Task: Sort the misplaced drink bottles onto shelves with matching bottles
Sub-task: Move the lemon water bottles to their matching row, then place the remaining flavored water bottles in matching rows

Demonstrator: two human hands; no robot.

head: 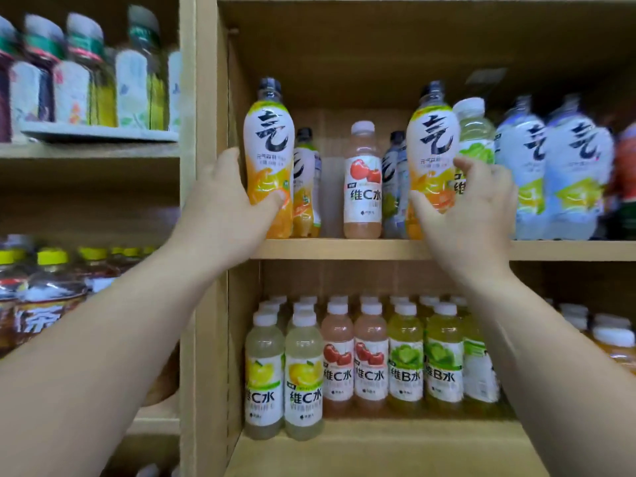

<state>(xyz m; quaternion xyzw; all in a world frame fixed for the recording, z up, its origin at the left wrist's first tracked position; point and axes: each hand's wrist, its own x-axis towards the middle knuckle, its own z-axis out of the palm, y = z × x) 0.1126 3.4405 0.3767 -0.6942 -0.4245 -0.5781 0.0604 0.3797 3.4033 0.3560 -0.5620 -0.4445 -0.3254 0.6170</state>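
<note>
The left hand [220,204] curls its thumb and fingers round an orange bottle [270,142] standing on the shelf board [344,249]. The right hand [471,215] grips a second orange bottle [432,139] the same way. Between the hands a pink apple bottle [363,187] stands upright, and matching pink bottles [354,352] stand below both hands.

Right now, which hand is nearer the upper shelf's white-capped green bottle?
Right. The right hand sits just in front of the green bottle; the left hand grips an orange bottle far to its left.
</note>
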